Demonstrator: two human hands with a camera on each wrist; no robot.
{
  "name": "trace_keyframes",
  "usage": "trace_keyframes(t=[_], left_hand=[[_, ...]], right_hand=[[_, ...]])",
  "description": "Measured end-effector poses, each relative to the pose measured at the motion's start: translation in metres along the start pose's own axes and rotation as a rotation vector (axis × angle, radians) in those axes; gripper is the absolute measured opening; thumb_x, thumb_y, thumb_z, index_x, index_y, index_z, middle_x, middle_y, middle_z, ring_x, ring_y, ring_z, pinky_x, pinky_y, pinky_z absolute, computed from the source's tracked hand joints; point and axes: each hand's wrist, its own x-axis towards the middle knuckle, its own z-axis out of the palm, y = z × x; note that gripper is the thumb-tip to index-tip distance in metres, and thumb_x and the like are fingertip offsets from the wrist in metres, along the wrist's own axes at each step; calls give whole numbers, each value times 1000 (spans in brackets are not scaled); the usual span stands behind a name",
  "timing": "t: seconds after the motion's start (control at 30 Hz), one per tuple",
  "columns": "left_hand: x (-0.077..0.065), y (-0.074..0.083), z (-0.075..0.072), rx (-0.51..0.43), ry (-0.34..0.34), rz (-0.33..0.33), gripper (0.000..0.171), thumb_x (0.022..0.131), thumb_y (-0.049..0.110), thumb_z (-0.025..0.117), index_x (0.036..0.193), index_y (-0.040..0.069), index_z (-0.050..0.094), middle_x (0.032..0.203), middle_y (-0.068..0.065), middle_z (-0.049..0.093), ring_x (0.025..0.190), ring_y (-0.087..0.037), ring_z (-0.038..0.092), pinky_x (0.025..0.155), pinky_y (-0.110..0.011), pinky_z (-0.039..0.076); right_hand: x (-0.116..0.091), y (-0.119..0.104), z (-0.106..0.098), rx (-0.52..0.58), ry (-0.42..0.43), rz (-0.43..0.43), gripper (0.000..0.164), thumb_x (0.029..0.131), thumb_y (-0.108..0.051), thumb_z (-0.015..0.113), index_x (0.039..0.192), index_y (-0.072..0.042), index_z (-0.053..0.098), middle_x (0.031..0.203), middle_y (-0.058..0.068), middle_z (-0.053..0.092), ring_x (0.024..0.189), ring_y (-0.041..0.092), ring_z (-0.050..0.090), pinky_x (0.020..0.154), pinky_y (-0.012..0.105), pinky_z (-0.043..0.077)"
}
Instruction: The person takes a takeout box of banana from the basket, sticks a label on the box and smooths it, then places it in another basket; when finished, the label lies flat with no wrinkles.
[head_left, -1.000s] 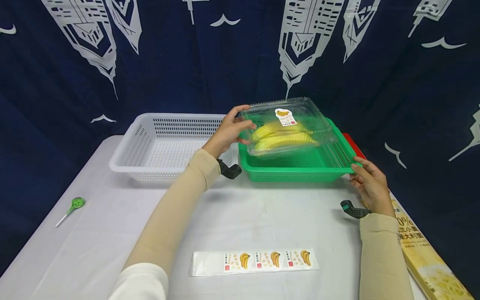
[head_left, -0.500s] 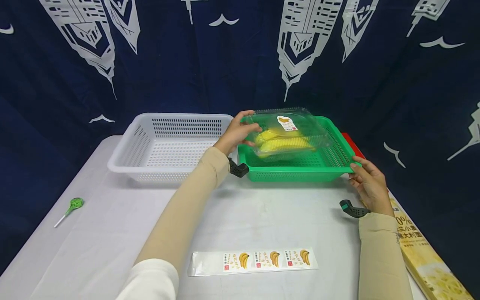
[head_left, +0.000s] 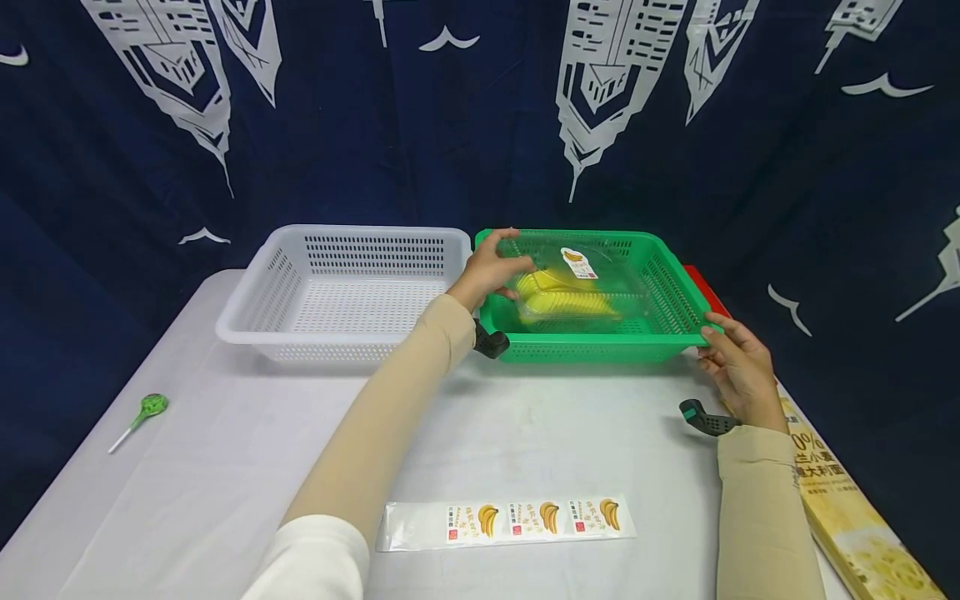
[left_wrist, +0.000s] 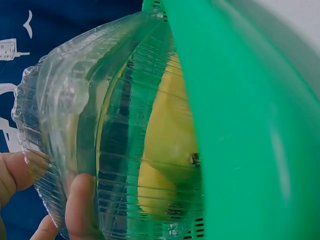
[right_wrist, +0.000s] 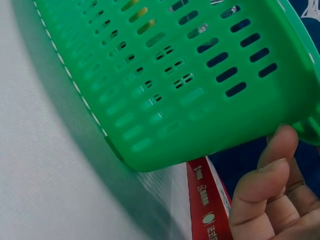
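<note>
My left hand [head_left: 491, 271] grips the left end of a clear plastic clamshell box [head_left: 626, 287] with yellow bananas [head_left: 566, 303] inside. A banana-print sticker [head_left: 579, 263] is on its lid. The box sits low within the green basket [head_left: 585, 342]. In the left wrist view, thumb and fingers [left_wrist: 82, 205] hold the ribbed box edge, and the banana ends [left_wrist: 172, 140] show through the plastic beside the basket wall. At the basket's front right corner, my right hand [head_left: 738, 367] pinches the rim. The right wrist view shows its fingertips [right_wrist: 277, 172] by that corner.
A white basket [head_left: 345, 338] stands left of the green one. A strip of banana stickers [head_left: 510, 525] lies near the front, and a green lollipop [head_left: 152, 406] at left. A yellow printed pack [head_left: 862, 508] lies along the right edge, with a red box [right_wrist: 205, 200] by the basket.
The left hand has lowered the banana box, moving it slightly right and down into the green basket. It was tilted above the rim earlier. The right hand has stayed at the basket corner.
</note>
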Motion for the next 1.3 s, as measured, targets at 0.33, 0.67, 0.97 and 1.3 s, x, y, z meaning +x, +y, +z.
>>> trace_keyframes(t=[0.33, 0.67, 0.97, 1.3], left_hand=[[3, -5, 3, 2, 2, -18, 77, 98, 13, 73, 166, 22, 40, 160, -22, 47, 54, -16, 63, 56, -24, 58], [4, -8, 4, 30, -7, -13, 77, 99, 14, 72, 168, 20, 38, 162, -23, 43, 54, -16, 61, 54, -24, 57], [3, -7, 7, 36, -17, -31, 78, 105, 19, 71, 171, 24, 30, 171, -19, 37, 59, -16, 57, 77, -34, 59], [6, -8, 14, 92, 40, -46, 84, 106, 29, 73, 173, 24, 23, 173, -15, 34, 121, -33, 65, 115, -49, 48]], right_hand=[[1, -1, 1, 3, -1, 6, 22, 104, -4, 71, 114, -22, 80, 89, -1, 68, 73, 13, 63, 61, 22, 55], [0, -1, 1, 3, -7, 8, 22, 104, -4, 71, 115, -21, 79, 90, -1, 67, 74, 13, 62, 62, 22, 55], [1, 0, 1, 17, -11, -3, 23, 104, -2, 70, 114, -20, 80, 89, -1, 68, 70, 13, 63, 60, 22, 56], [1, 0, 1, 29, -28, -7, 24, 104, -1, 69, 116, -18, 79, 89, 0, 68, 70, 13, 64, 60, 22, 56]])
